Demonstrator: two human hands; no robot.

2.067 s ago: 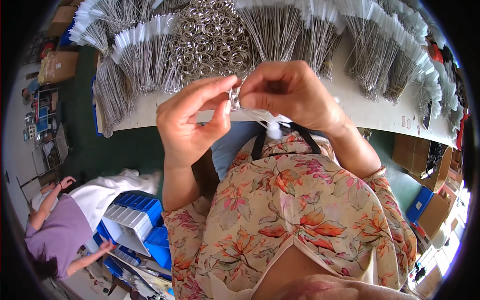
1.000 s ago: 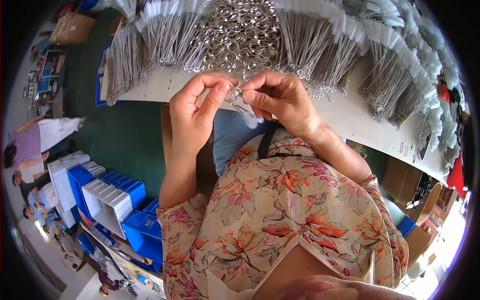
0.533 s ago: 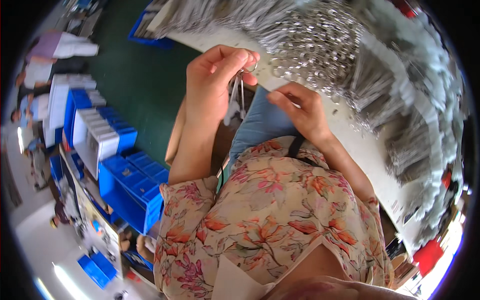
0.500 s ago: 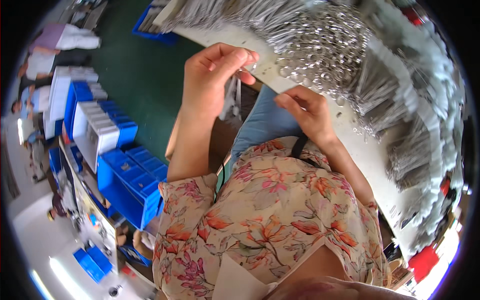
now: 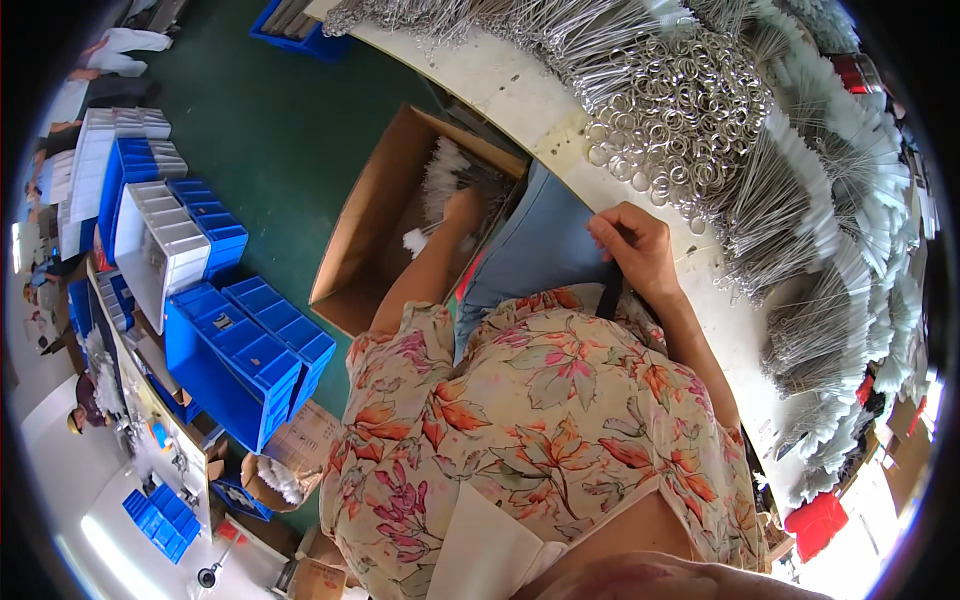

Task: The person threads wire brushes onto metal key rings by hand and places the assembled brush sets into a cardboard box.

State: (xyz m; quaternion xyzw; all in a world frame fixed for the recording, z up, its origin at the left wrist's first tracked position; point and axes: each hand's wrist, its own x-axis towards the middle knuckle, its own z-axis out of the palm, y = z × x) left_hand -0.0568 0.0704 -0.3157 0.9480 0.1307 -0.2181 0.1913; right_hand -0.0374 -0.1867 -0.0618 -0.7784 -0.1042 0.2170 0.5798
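Note:
My left hand (image 5: 465, 212) is down inside an open cardboard box (image 5: 350, 250), among thin wire brushes (image 5: 450, 175) with white bristles. Its fingers are mostly hidden from above, so their grip cannot be made out. Over the table's near edge, beside my blue-clad leg, my right hand (image 5: 640, 250) is closed with the fingers curled in. Whatever it may hold is hidden. Right of it on the white table (image 5: 500, 85) lies a heap of shiny metal rings (image 5: 690, 120). Bundles of wire-stemmed brushes (image 5: 780, 190) with white bristle ends surround the heap.
Blue bins (image 5: 230, 350) and white bins (image 5: 160, 240) stand stacked at left on the green floor (image 5: 270, 150). Another blue bin (image 5: 295, 35) is by the table's far end. A red object (image 5: 815, 525) lies at lower right. Several people are at the far left.
My left hand has come down from above the table edge, where it pinched something small and shiny, into the cardboard box. My right hand stays curled near the table edge, slightly lower.

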